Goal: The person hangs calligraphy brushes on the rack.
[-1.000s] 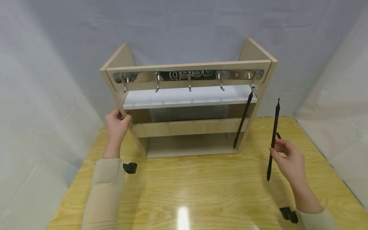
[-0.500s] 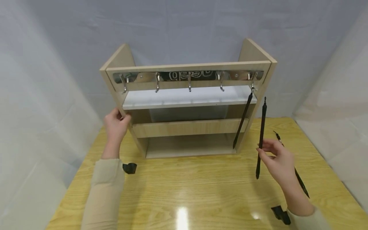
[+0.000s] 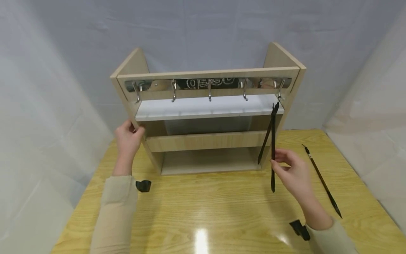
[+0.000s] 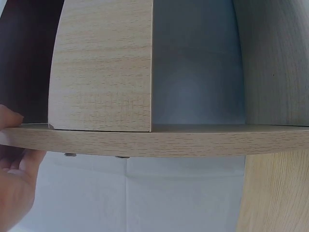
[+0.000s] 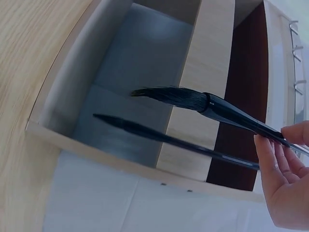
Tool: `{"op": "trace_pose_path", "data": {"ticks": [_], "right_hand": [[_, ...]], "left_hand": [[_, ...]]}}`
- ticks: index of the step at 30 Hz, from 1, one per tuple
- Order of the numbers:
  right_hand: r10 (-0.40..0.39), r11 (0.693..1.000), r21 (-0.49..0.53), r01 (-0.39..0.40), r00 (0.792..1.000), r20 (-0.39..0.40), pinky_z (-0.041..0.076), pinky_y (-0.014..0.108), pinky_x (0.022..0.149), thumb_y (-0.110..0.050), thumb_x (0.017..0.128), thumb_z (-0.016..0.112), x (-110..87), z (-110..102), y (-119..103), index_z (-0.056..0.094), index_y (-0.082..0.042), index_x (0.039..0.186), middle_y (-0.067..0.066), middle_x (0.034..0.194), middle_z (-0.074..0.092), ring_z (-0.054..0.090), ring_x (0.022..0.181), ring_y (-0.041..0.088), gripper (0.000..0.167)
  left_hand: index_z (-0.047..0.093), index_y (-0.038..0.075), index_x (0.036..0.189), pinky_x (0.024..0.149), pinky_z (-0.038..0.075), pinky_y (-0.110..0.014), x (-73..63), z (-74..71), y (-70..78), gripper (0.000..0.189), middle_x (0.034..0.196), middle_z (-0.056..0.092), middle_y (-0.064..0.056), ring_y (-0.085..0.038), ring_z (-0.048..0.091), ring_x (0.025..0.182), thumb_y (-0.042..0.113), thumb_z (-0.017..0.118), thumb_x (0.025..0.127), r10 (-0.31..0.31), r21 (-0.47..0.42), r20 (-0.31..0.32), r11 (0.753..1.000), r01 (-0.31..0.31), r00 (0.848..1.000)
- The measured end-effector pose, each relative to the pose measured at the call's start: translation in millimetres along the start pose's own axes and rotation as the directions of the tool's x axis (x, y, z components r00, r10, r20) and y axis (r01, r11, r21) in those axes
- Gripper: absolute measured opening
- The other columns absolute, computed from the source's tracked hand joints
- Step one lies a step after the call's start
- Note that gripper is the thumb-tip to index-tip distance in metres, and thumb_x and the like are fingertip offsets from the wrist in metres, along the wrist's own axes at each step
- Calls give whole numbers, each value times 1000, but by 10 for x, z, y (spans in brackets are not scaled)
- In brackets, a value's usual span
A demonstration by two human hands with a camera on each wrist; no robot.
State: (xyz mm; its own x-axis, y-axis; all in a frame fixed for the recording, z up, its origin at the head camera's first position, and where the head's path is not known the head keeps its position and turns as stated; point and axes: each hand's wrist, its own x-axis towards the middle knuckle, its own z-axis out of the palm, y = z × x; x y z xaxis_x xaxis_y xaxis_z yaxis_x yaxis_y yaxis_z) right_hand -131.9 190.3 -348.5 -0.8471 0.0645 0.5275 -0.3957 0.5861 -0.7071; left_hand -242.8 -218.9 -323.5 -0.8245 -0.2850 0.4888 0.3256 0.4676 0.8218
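Note:
My right hand (image 3: 293,173) pinches a dark calligraphy brush (image 3: 273,137) near its lower part, in front of the wooden shelf's right side. The brush stands nearly upright with its loop end up. In the right wrist view its dark bristle tip (image 5: 169,97) is free. A second calligraphy brush (image 5: 159,137) hangs behind it, from the rightmost hook (image 3: 280,88). My left hand (image 3: 128,137) grips the left side panel of the wooden shelf (image 3: 206,141), thumb and fingers on either side of the board's edge (image 4: 145,144).
A third calligraphy brush (image 3: 321,180) lies on the wood-grain table (image 3: 206,204) at right. Several hooks line a shiny metal rail (image 3: 190,84) across the shelf's top. Pale sheets (image 3: 206,31) enclose the table behind and at both sides.
My right hand has carried its brush leftward, from the shelf's right to just in front of the hanging brush. The brush on the table has come into full view. My left hand stays put.

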Motion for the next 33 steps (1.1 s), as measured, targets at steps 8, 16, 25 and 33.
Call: {"op": "trace_pose_path", "data": {"ticks": [8,16,25,33], "right_hand": [[-12,1000,6,11,1000,27,47,11,59,5,75,64,58,119,-11,58,4,102,11,88,62,53,77,-3,28],[-38,999,7,37,998,45,48,13,59,4,74,65,112,205,-65,58,3,101,10,86,62,56,75,7,28],[-45,999,12,45,997,62,49,15,59,3,74,66,143,257,-94,58,2,102,9,86,62,57,75,10,29],[-36,999,-7,37,997,69,48,17,58,1,74,66,170,289,-94,58,2,102,9,84,62,58,74,16,29]], "left_hand": [[57,-13,87,61,44,-11,-13,-3,-6,15,88,60,-27,-22,59,90,-6,53,74,17,-9,-20,1000,-18,1000],[58,-12,88,62,44,-12,-15,3,-22,16,89,61,-24,-26,59,92,-6,53,75,18,6,-24,1000,-17,1000],[57,-13,85,59,43,-11,-23,3,-17,14,87,61,-25,-28,59,90,-5,51,74,15,27,-28,1000,-15,999],[59,-11,86,65,47,-17,-20,-1,-17,15,90,61,-24,-27,59,93,-4,53,75,0,56,-19,998,1,1000]]}}
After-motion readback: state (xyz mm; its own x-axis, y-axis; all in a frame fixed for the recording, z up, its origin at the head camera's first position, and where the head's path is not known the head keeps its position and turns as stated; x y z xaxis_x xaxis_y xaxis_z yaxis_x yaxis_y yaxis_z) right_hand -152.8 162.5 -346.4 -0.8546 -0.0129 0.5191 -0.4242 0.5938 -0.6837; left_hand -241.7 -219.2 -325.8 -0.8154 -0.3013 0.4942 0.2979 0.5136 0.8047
